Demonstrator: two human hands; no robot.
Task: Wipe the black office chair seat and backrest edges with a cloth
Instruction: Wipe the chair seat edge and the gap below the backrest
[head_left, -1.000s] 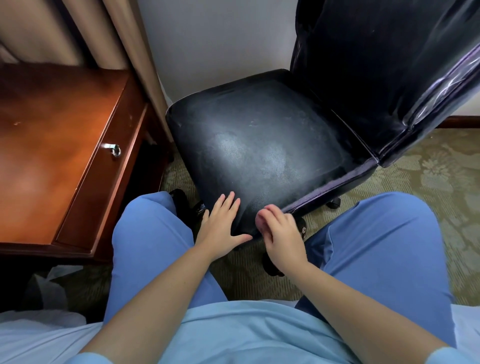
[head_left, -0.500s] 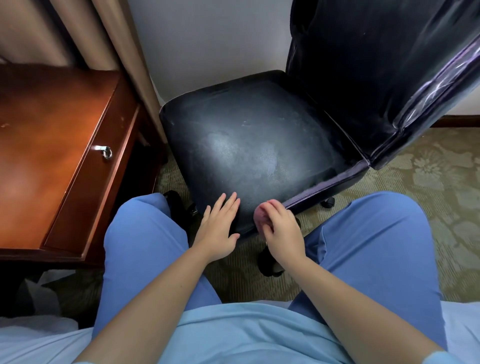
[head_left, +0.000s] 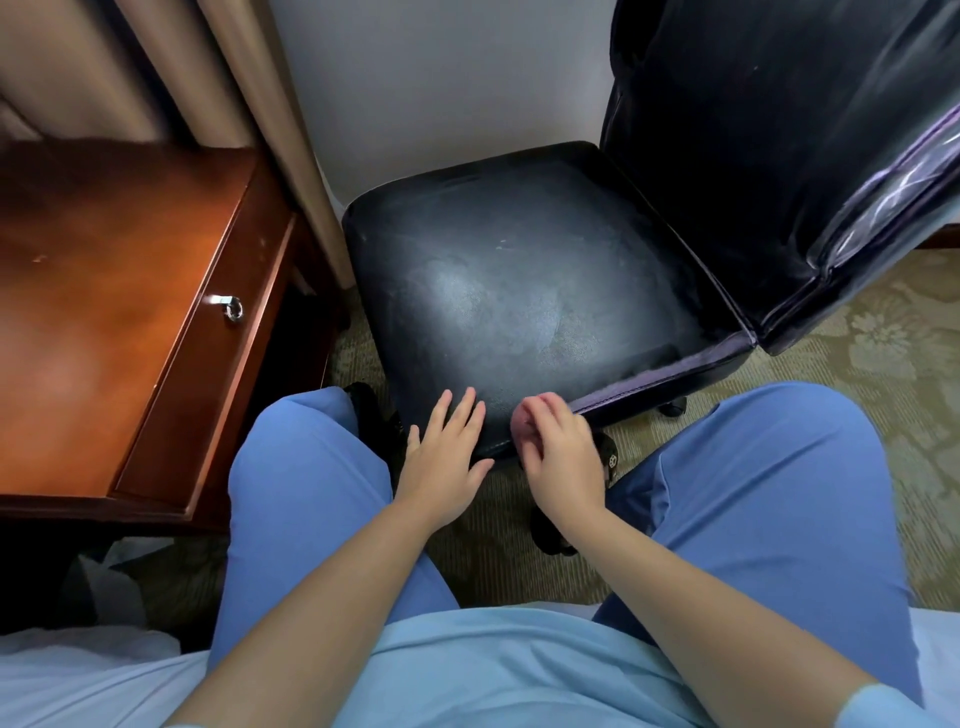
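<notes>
— Patterned green carpet underfoot, wooden table at the left, and the black office chair seat sits dead centre with its backrest rising at the right.

— And the hands?

— Left hand lies flat, fingers straight, on the seat's near front edge. Right hand is just beside it at the same edge, fingers curled; what it grips, I cannot tell. No cloth shows.

Black chair seat lies flat, dusty-grey at centre, glossy backrest upright.
</notes>
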